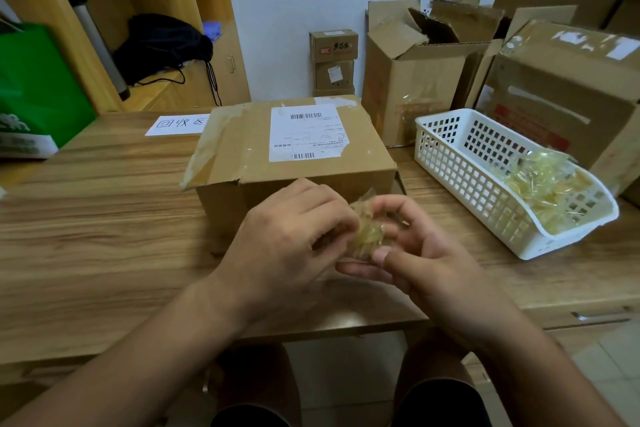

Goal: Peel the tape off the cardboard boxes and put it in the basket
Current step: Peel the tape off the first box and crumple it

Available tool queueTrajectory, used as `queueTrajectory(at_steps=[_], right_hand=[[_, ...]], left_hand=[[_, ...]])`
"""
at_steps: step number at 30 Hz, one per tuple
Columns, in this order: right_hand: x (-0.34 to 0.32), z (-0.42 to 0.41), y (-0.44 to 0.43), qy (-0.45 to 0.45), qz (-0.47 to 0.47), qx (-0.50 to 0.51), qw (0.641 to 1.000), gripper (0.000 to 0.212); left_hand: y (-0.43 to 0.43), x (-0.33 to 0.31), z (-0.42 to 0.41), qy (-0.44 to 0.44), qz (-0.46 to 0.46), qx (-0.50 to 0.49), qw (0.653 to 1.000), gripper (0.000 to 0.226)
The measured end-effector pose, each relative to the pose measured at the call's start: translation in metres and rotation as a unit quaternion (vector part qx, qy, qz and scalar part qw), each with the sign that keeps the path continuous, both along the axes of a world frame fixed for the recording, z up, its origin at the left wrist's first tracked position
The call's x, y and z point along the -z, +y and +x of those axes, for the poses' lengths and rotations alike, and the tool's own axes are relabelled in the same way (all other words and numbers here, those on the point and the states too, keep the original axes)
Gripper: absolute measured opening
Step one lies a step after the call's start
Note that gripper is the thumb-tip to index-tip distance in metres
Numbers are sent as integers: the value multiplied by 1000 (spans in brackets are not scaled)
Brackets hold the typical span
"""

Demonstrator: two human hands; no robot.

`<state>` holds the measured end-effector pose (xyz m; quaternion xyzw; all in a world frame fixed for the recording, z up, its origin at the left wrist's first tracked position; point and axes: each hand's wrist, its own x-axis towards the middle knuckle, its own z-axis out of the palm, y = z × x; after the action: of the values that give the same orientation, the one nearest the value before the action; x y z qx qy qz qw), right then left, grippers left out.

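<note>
a crumpled wad of yellowish clear tape (365, 232) sat between the two hands, in the air just in front of the near face of the cardboard box (242, 156). the left hand (291, 236) had its fingers curled over the wad from the left, pinching it. the right hand (426, 253) cupped it from the right, fingers bent around it and the thumb pressed against its lower edge. both hands touched the wad and each other at the fingertips.

the box stood on the wooden table (104, 218), its top bearing a white shipping label (304, 133). a strip of tape (211, 146) clung along its raised left flap.

to the right of the box, apart from it, lay a white plastic basket (460, 177) set at an angle. a heap of peeled tape (543, 184) filled its near end.

behind the basket stood a large taped carton (571, 97) and an open carton (415, 80), with two small boxes (334, 61) stacked against the wall. a white paper sign (178, 124) lay on the table left of the box. a green bag (34, 90) stood at the far left edge, and a black bag (162, 45) rested in the wooden shelf unit behind.
</note>
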<state>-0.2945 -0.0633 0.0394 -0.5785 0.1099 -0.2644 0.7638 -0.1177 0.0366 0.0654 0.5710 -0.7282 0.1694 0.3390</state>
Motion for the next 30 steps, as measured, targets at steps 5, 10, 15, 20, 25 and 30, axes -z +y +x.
queueTrajectory(at_steps=[5, 10, 15, 20, 25, 30], right_hand=[[-1, -4, -3, -7, 66, -14, 998, 57], [5, -3, -3, -59, 133, -78, 986, 70], [-1, -10, -7, -64, 116, -99, 986, 58], [-10, -24, -19, -61, 84, -112, 988, 45], [-14, -45, -39, -41, 91, 166, 981, 31], [-11, -29, -12, -28, -124, 94, 987, 62]], left_hand=[[4, 3, -2, 28, 57, -16, 998, 41], [1, 1, -4, 28, 18, -44, 998, 20], [4, -5, 0, 62, 9, -13, 998, 7], [14, -23, -1, 162, -16, -5, 987, 7], [29, -47, 20, 333, -27, -36, 942, 7], [19, -37, -7, 415, 102, 8, 904, 8]])
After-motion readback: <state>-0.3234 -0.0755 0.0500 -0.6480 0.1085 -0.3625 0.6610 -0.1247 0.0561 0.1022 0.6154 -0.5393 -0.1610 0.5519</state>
